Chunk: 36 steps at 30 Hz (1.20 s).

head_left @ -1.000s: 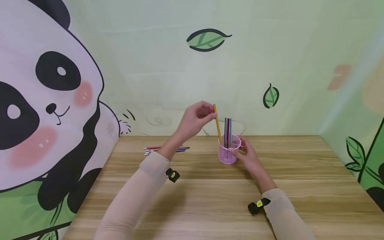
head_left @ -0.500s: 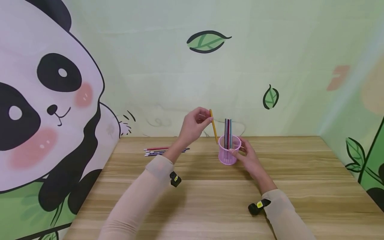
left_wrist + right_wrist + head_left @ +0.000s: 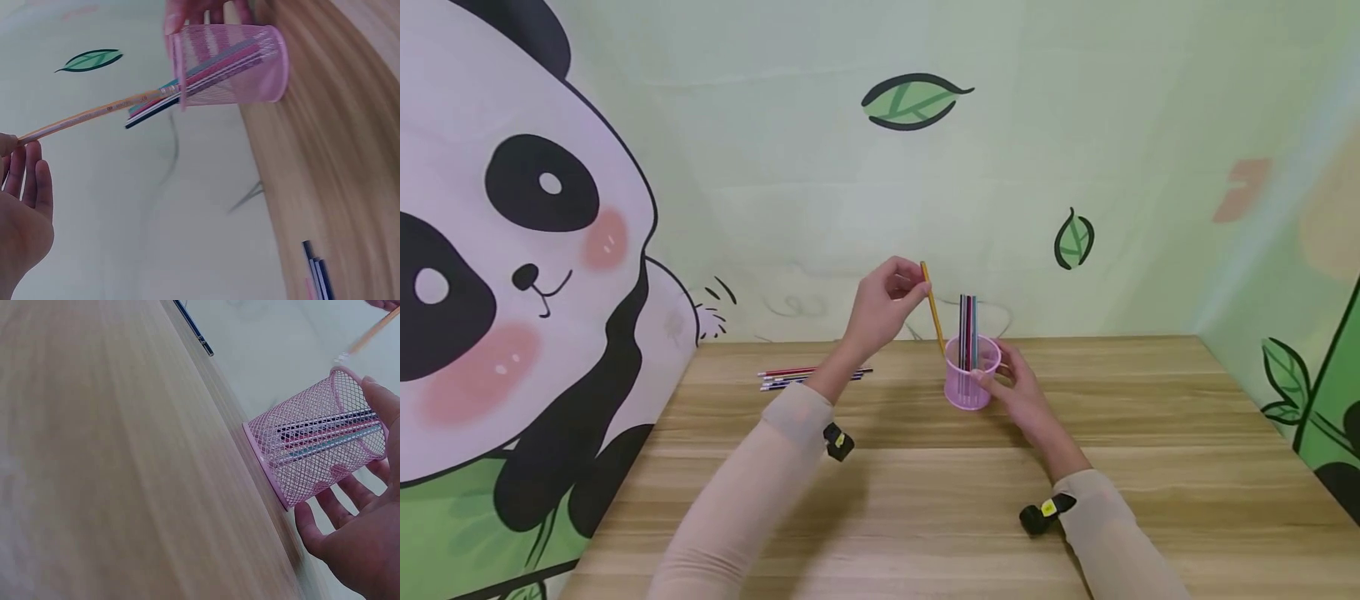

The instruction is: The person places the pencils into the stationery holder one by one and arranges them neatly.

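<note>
A yellow pencil (image 3: 933, 308) slants down from my left hand (image 3: 878, 310), whose thumb and fingers pinch it near its upper end. Its lower end is right at the left rim of a pink mesh pencil cup (image 3: 958, 393); in the left wrist view that end overlaps the cup's mouth. Several dark, red and light blue pencils (image 3: 968, 321) stand inside, rising above the rim. My right hand (image 3: 1024, 396) holds the cup from the right, thumb at the near rim and fingers around the far side. The cup is upright on the wooden table (image 3: 925, 517).
Several loose pencils (image 3: 782, 382) lie in a small pile on the table to the left, partly hidden behind my left forearm. A green wall (image 3: 760, 167) printed with leaves and a panda (image 3: 565, 308) stands behind the table. A small black camera (image 3: 838, 442) sits on my left wrist.
The yellow pencil's lower end has shifted from inside the cup's mouth leftward to its rim. My left hand moved left and down, then up slightly. My right hand keeps its hold.
</note>
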Each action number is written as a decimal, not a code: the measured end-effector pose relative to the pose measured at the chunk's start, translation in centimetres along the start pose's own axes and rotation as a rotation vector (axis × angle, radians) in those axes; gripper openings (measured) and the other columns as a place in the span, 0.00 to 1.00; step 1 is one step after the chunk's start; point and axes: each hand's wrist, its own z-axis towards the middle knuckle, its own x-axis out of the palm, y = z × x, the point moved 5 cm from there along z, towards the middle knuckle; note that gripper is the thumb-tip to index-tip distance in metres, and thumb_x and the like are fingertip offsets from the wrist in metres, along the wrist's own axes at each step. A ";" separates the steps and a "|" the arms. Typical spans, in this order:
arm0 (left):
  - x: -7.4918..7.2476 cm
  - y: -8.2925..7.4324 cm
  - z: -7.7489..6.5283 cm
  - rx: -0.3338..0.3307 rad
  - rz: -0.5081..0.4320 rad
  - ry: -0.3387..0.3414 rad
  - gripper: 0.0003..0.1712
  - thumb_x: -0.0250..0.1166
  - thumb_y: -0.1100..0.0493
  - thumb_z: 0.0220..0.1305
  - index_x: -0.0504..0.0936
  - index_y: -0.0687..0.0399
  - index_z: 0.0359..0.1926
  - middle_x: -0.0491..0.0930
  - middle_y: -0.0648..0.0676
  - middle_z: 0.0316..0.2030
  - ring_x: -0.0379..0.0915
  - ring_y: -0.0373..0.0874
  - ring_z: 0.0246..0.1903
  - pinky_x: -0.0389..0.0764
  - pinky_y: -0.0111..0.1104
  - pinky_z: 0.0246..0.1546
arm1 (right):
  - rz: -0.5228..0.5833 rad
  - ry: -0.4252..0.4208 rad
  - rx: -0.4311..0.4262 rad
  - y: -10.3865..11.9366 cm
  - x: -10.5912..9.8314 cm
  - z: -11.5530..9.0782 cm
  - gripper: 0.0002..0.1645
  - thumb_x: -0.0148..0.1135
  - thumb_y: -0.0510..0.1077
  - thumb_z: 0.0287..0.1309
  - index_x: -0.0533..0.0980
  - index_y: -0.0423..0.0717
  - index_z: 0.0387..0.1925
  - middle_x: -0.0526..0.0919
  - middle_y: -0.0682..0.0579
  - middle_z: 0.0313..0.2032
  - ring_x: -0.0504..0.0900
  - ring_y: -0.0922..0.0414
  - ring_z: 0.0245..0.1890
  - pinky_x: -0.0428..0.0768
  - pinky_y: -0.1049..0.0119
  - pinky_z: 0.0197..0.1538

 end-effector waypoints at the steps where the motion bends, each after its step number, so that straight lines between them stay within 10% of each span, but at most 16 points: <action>1: -0.2 -0.3 0.2 0.007 -0.012 -0.012 0.08 0.70 0.61 0.73 0.81 0.56 0.48 0.86 0.53 0.42 0.85 0.44 0.42 0.85 0.36 0.48 | 0.000 -0.002 0.000 0.0 0.0 0.0 0.47 0.70 0.49 0.70 0.57 0.48 0.81 0.67 0.37 0.74 0.65 0.36 0.74 0.67 0.37 0.72; 13: 2.4 1.1 -0.7 0.026 0.080 0.011 0.07 0.68 0.62 0.74 0.81 0.58 0.49 0.86 0.54 0.43 0.84 0.45 0.42 0.86 0.36 0.50 | 0.024 0.006 0.006 0.2 -0.1 -0.3 0.47 0.70 0.48 0.71 0.56 0.47 0.82 0.65 0.36 0.75 0.64 0.34 0.74 0.66 0.36 0.73; 24: 5.2 4.5 -1.9 -0.115 0.135 0.053 0.07 0.69 0.63 0.73 0.81 0.57 0.48 0.84 0.52 0.41 0.83 0.43 0.40 0.85 0.30 0.45 | 0.021 0.001 0.007 0.1 -0.2 0.0 0.47 0.71 0.48 0.70 0.57 0.48 0.81 0.67 0.37 0.74 0.66 0.35 0.73 0.68 0.37 0.72; 36: 5.3 7.0 -3.4 -0.271 0.207 0.114 0.11 0.68 0.61 0.73 0.81 0.60 0.52 0.83 0.54 0.43 0.83 0.46 0.42 0.86 0.32 0.44 | 0.019 0.011 0.001 0.1 0.0 0.0 0.51 0.69 0.46 0.71 0.52 0.50 0.84 0.65 0.34 0.75 0.65 0.34 0.73 0.65 0.35 0.73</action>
